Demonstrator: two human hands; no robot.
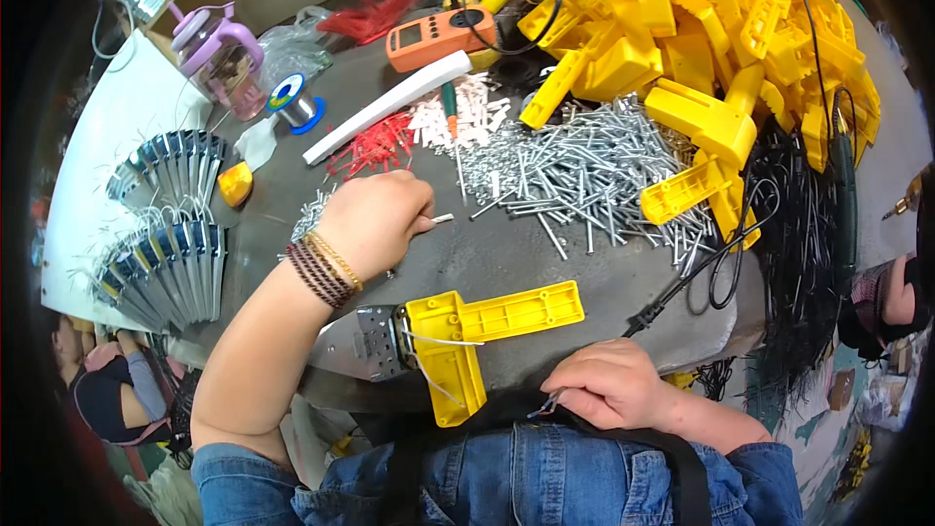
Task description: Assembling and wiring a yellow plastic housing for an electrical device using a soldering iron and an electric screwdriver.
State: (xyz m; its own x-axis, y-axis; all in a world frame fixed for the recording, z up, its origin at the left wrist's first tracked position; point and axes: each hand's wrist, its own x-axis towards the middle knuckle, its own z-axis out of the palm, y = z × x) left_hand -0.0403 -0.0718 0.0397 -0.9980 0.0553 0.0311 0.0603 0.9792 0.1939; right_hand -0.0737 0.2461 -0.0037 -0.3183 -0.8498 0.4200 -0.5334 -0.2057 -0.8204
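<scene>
Head view: the work lies at the near edge of the dark bench. A yellow half shell point(446, 331) rests there between the hands, its ribbed hollow upward, presumably so that the inside can be reached. Its long axis follows the narrow arm, running rightward and slightly away from the person; the wider body extends toward the person, and a perforated metal plate point(362, 341) projects leftward. Two white leads point(438, 340) cross the body. The left hand point(375, 222), beyond the shell, has thumb and forefinger closed on a small white piece point(443, 218), one end free, a hold that seems to keep that end exposed. The right hand point(609, 385), near the bench edge, is curled nearly closed, pinching a wire end point(549, 403) that points leftward toward the shell. Loose screws point(584, 166), white pieces point(467, 115) and red pieces point(378, 144) lie in heaps beyond, apparently for easy reach; more yellow shells point(672, 29) are piled at far right
</scene>
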